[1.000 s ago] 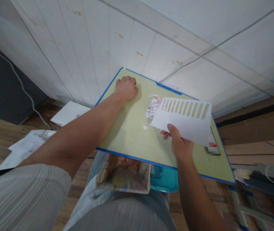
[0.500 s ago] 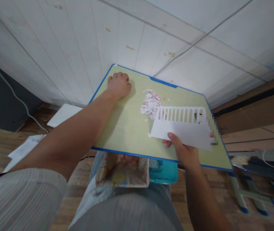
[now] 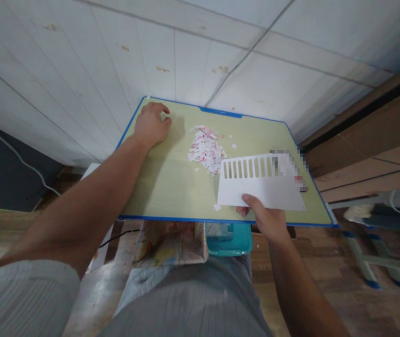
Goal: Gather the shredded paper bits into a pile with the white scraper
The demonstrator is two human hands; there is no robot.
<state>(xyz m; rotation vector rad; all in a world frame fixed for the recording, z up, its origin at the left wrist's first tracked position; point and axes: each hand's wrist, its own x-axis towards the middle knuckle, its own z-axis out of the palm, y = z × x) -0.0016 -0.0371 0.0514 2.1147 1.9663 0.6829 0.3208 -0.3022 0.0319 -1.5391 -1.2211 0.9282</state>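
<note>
My right hand grips a white paper sheet by its near edge, thumb on top and fingers underneath. A row of narrow slots is cut along the sheet's far side. Its left corner is beside a heap of small torn paper scraps, white with pink marks. My left hand is over the far left part of the table, left of the heap. Its fingers are loosely curved, the thumb apart from them, and no object shows in it. The pale green tabletop has a blue rim.
A white wall with a cable stands behind the table. A blurred-out item lies at the table's right side. Below the near edge are a patterned box and a teal tray. Brown cartons stand at the right.
My view has shifted, moving the table left in the picture. The sheet has moved slightly right of the scraps, uncovering more of them. My left thumb and index finger now show a gap.
</note>
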